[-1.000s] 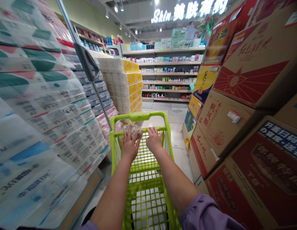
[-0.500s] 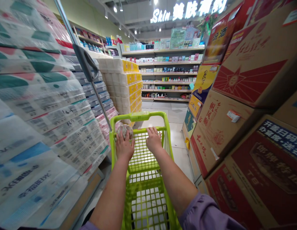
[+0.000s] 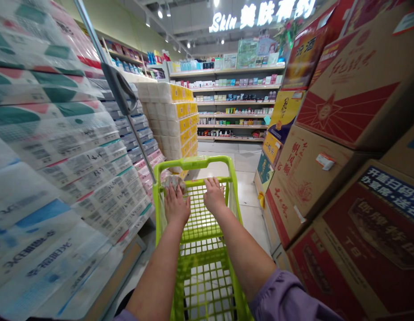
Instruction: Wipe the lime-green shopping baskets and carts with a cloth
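A lime-green plastic shopping cart point(image 3: 206, 255) with a grid basket stands directly before me. At the left end of its inner crossbar point(image 3: 195, 182), a crumpled greyish patterned rag point(image 3: 174, 179) lies over the bar. My left hand point(image 3: 176, 207) presses down on this rag, fingers laid forward across it. Farther right, my right hand point(image 3: 214, 196) is on the same crossbar, its fingers curled over the bar; the fingertips are partly hidden. Both arms reach forward over the basket, which shows the floor through its grid.
Wrapped tissue packs point(image 3: 86, 165) are stacked high on the left. A metal pole with a grey handle point(image 3: 120, 89) rises from the cart's left corner. Liquor cartons point(image 3: 307, 178) are piled on the right. Across the tiled floor point(image 3: 247, 178) stand product shelves point(image 3: 233, 102).
My left hand and the rag have slid leftward along the crossbar, then moved slightly back to the right. My right hand has kept its place on the bar.
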`<action>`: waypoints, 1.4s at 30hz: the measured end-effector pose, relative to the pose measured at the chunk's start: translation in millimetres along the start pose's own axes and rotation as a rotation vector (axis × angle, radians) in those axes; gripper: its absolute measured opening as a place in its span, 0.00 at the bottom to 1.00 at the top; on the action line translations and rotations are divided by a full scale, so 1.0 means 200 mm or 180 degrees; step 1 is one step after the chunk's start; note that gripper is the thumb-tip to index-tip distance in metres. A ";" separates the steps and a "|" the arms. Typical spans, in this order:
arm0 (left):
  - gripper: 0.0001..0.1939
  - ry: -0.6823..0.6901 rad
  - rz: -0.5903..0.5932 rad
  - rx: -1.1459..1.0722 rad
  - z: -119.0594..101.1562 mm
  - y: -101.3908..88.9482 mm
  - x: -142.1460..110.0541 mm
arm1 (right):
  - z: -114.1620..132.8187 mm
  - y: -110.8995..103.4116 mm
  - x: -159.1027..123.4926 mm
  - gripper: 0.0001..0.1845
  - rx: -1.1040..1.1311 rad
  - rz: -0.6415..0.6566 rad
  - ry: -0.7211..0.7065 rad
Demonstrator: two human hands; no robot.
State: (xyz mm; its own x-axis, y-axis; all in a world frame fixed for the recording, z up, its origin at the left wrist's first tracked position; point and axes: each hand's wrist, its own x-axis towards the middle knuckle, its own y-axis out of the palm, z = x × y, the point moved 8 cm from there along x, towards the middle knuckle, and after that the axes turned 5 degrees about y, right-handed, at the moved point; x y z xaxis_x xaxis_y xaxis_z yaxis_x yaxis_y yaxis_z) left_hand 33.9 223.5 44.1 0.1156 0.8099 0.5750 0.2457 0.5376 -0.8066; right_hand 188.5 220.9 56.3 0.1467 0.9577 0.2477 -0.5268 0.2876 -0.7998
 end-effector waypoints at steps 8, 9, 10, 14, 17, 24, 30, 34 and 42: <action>0.31 0.0111 -0.0044 0.0100 0.00 -0.04 0.01 | 0.00 -0.01 0.00 0.32 0.0034 -0.0063 -0.0015; 0.32 -0.0016 -0.0104 0.0119 0.03 -0.05 0.01 | 0.00 -0.02 0.00 0.32 0.0055 -0.0097 -0.0039; 0.33 -0.0077 -0.0127 0.0111 0.04 -0.05 0.02 | 0.00 -0.02 0.00 0.31 0.0075 -0.0133 -0.0068; 0.31 0.0549 0.0088 -0.0076 -0.03 -0.03 0.03 | 0.00 -0.01 0.00 0.31 0.0108 -0.0242 -0.0132; 0.28 0.0440 0.0027 -0.0028 -0.03 -0.04 0.04 | 0.00 -0.01 0.00 0.31 0.0125 -0.0298 -0.0172; 0.32 0.0381 0.0107 -0.0075 -0.05 -0.03 0.03 | -0.01 0.00 0.01 0.32 0.0106 -0.0233 -0.0144; 0.31 0.0031 -0.0181 -0.0028 0.02 -0.06 0.03 | 0.00 0.00 0.01 0.31 0.0107 -0.0233 -0.0147; 0.28 0.0727 0.0136 -0.0223 -0.10 -0.03 0.03 | 0.00 0.00 0.01 0.32 0.0050 -0.0176 -0.0109; 0.29 0.0907 0.0356 -0.0503 -0.17 -0.01 0.01 | 0.09 0.01 -0.02 0.39 -0.0172 -0.0225 -0.0460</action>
State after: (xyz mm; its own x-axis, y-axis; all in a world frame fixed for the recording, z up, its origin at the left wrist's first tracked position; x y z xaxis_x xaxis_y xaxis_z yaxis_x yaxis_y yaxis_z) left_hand 66.9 216.6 51.0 0.4089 0.7519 0.5172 0.3596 0.3881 -0.8486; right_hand 172.2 216.5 62.5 0.0579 0.9243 0.3772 -0.4731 0.3581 -0.8049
